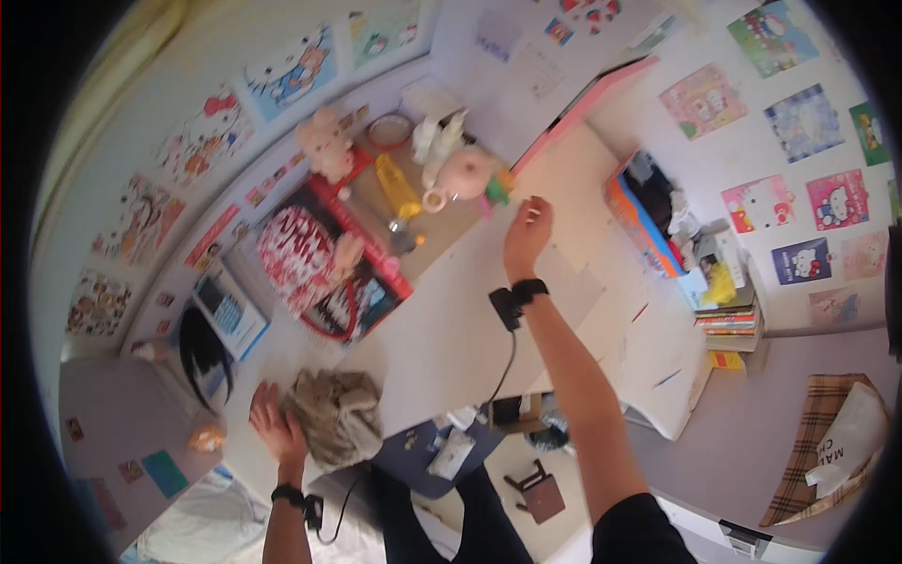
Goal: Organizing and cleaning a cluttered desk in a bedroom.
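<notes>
My left hand [278, 426] lies with spread fingers on the white desk [451, 317], beside a crumpled brown plush or furry cloth [338, 416]. My right hand [528, 229] is over the desk's far part, its fingers curled; whether something small and white is between them cannot be told. A round pink container with a ring-shaped handle [461, 173] stands left of it, near a green item [499, 187]. A yellow tube [397, 187] lies farther left. Closer in, a red and white patterned bag [299, 257] rests on a red-edged box [387, 264]. Both wrists wear black bands with cables.
A pink plush toy [325, 144] sits at the back. On the right are an orange and blue box of items [648, 218] and a stack of books [729, 321]. A black-haired item [203, 349] stands left. A small brown stool [539, 493] is below the desk.
</notes>
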Demonstrator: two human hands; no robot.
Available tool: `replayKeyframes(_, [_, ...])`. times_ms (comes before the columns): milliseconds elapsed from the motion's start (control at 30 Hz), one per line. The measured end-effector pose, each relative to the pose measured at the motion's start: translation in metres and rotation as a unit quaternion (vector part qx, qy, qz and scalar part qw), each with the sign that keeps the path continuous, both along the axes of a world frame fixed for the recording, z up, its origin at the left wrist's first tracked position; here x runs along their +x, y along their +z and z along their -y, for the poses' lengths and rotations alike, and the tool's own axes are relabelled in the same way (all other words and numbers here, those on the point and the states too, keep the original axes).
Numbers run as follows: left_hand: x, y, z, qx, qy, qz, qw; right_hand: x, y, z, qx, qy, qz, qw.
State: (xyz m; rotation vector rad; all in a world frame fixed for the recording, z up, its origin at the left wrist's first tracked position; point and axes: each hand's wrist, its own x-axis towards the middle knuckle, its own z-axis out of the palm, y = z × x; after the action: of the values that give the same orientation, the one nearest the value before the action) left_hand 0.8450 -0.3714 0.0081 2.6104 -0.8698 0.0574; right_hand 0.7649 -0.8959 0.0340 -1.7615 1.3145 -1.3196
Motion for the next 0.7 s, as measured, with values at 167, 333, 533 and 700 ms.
replayKeyframes(167, [0.004, 0.011, 0.001, -0.004, 0.005, 0.002, 1.0, -0.069, 0.031, -0.2, 0.029, 0.333, -0.111, 0.936])
replayKeyframes(333, [0.001, 0.017, 0.004, -0.045, -0.02, 0.005, 0.999, -0.054, 0.045, -0.366, -0.038, 0.547, -0.203, 0.811])
replayKeyframes(533, [-0.015, 0.015, -0.003, 0.025, -0.179, -0.012, 0.983, -0.042, 0.022, -0.421, -0.08, 0.391, -0.373, 0.837])
replayKeyframes(700, [-0.072, 0.044, 0.012, -0.042, -0.151, -0.129, 0.979, -0.064, 0.002, -0.396, -0.126, 0.452, -0.357, 0.808])
